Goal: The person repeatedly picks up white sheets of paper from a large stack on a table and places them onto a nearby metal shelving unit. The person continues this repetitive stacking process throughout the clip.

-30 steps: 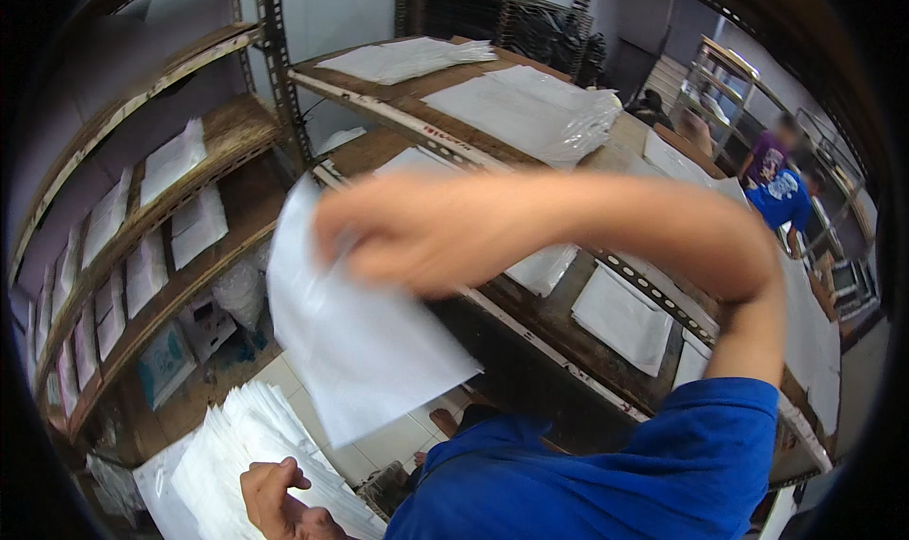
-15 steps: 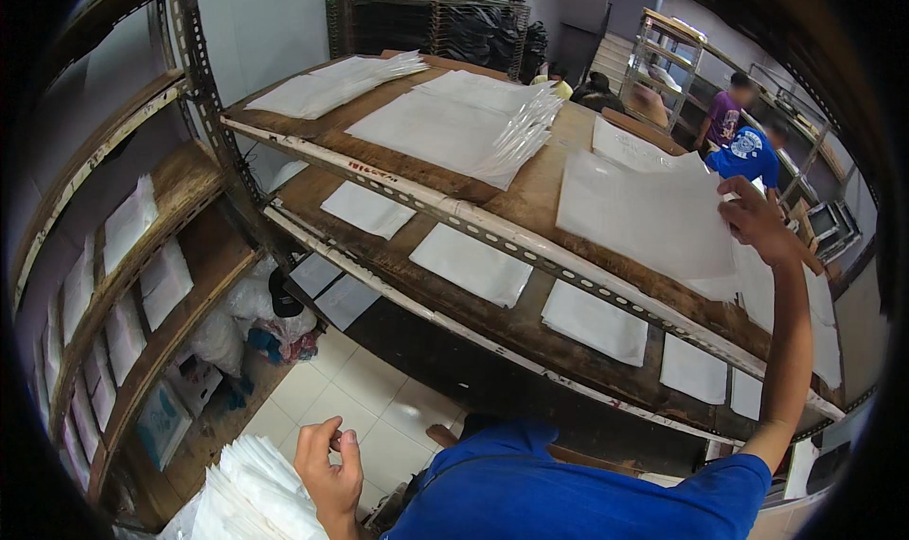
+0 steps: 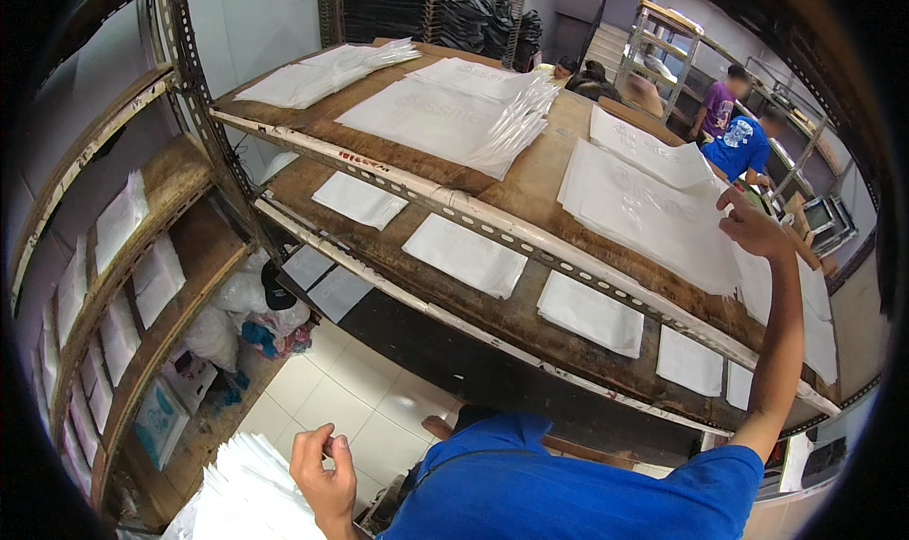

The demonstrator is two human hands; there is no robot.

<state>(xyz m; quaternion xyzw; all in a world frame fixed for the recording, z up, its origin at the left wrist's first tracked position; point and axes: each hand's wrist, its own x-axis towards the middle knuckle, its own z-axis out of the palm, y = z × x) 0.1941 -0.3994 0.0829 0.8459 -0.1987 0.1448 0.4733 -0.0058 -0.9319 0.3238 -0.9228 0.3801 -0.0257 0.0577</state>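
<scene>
On the upper shelf [image 3: 530,194], toward the right, lie thin white sheets [image 3: 644,213], slightly glossy, faintly marked, their left edges unevenly layered. Your right hand [image 3: 756,227] is at their right edge; whether it pinches one, I cannot tell. Your left hand [image 3: 325,472], half-spread with fingers loosely curled, is beside the near-left white pile [image 3: 248,497].

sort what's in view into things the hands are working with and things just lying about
With the hands:
white sheet stack by the right hand
fanned white sheets by the left hand

Lying about:
black cap
clear plastic bags
teal-and-white packet
</scene>
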